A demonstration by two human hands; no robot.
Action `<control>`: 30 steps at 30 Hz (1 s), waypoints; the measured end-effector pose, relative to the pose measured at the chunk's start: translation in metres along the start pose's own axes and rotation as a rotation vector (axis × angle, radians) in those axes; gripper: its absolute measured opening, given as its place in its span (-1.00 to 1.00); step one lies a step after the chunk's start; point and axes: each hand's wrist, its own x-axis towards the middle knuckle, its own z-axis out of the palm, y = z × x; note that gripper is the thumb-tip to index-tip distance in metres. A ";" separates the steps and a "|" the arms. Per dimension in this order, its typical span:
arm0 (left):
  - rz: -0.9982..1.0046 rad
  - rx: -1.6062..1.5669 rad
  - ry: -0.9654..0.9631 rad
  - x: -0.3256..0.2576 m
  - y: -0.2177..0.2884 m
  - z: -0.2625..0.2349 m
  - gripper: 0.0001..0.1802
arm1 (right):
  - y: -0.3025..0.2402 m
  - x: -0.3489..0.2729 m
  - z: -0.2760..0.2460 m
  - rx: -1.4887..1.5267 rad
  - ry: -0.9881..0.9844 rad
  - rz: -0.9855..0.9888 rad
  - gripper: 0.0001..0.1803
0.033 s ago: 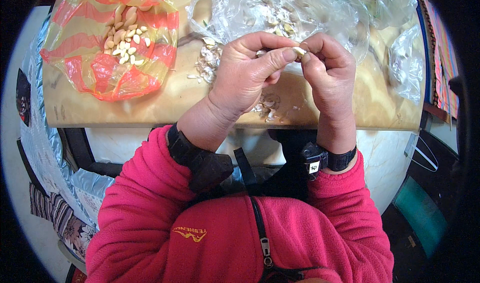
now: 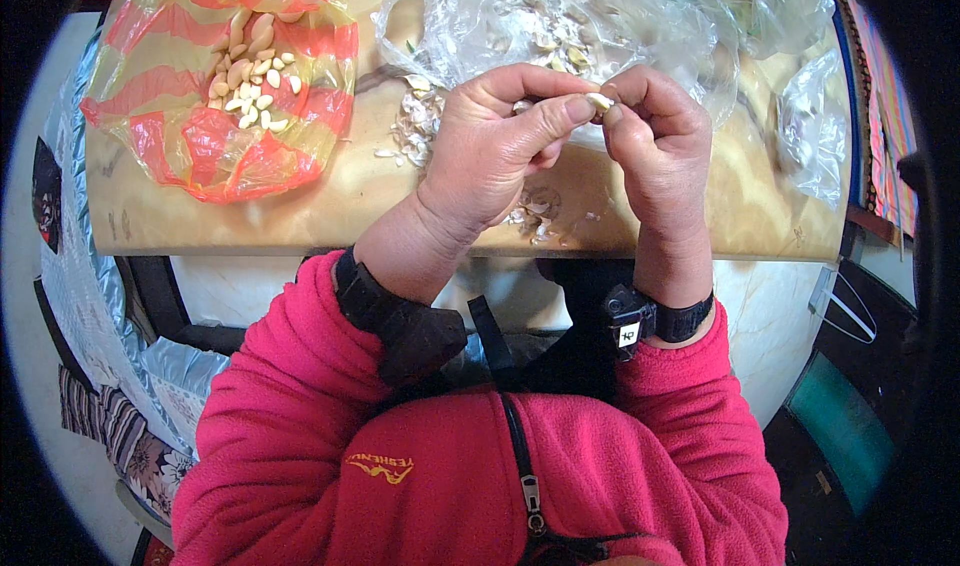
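Note:
A pale garlic clove (image 2: pixel 600 102) is pinched between the fingertips of both hands, above the middle of the table. My left hand (image 2: pixel 490 146) holds its left end with thumb and forefinger. At its right end are the thumb and bent forefinger of my right hand (image 2: pixel 665 146). Another whitish piece shows partly under my left fingers; its kind is hard to make out. Behind the hands, a clear plastic bag (image 2: pixel 450 16) contains garlic and loose skins. Peeled garlic cloves (image 2: pixel 265 101) lie in a heap on a red and yellow striped plastic bag (image 2: pixel 145 99) at the left.
Papery garlic skins (image 2: pixel 412 131) are scattered left of my left hand, with more scraps (image 2: pixel 540 211) near the front edge of the marbled table (image 2: pixel 400 226). A crumpled clear bag (image 2: pixel 812 131) lies at the right edge. Below right stands something with a green panel (image 2: pixel 840 431).

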 end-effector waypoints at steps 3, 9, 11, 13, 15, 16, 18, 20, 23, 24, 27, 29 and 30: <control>0.034 0.138 0.073 0.001 0.001 0.001 -0.82 | 0.003 0.003 0.002 -0.050 0.042 -0.051 -0.98; 0.010 0.208 0.066 -0.001 0.006 0.003 -0.78 | -0.002 0.002 0.004 -0.295 0.046 -0.129 -0.98; -0.039 0.167 0.052 -0.001 0.008 0.002 -0.80 | -0.003 0.002 0.004 -0.306 0.040 -0.150 -0.98; -0.095 0.105 0.050 -0.001 0.009 0.001 -0.80 | -0.003 0.002 0.003 -0.281 0.024 -0.140 -0.98; -0.154 0.023 0.053 0.001 0.009 -0.002 -0.77 | -0.001 0.003 0.002 -0.213 0.002 -0.098 -0.97; -0.170 -0.015 0.049 0.002 0.009 -0.003 -0.76 | 0.000 0.004 0.002 -0.153 0.003 -0.072 -0.97; -0.183 -0.105 0.035 0.003 0.009 -0.005 -0.75 | 0.003 0.005 0.001 -0.014 -0.001 -0.006 -0.95; -0.177 -0.135 0.009 0.004 0.009 -0.007 -0.74 | 0.005 0.006 -0.001 0.090 0.017 0.019 -0.93; -0.171 -0.180 -0.001 0.006 0.008 -0.009 -0.77 | 0.005 0.005 -0.002 0.204 0.051 0.095 -0.90; -0.171 -0.195 -0.001 0.006 0.008 -0.009 -0.79 | 0.005 0.005 -0.003 0.233 0.064 0.122 -0.89; -0.134 -0.151 0.007 0.006 0.008 -0.009 -0.80 | 0.004 0.007 -0.006 0.165 0.126 0.098 -0.85; -0.124 -0.126 0.036 0.005 0.008 -0.008 -0.82 | 0.003 0.009 -0.011 0.144 0.074 0.099 -0.82; -0.117 -0.103 0.053 0.005 0.009 -0.007 -0.82 | 0.003 0.010 -0.012 0.112 0.080 0.102 -0.80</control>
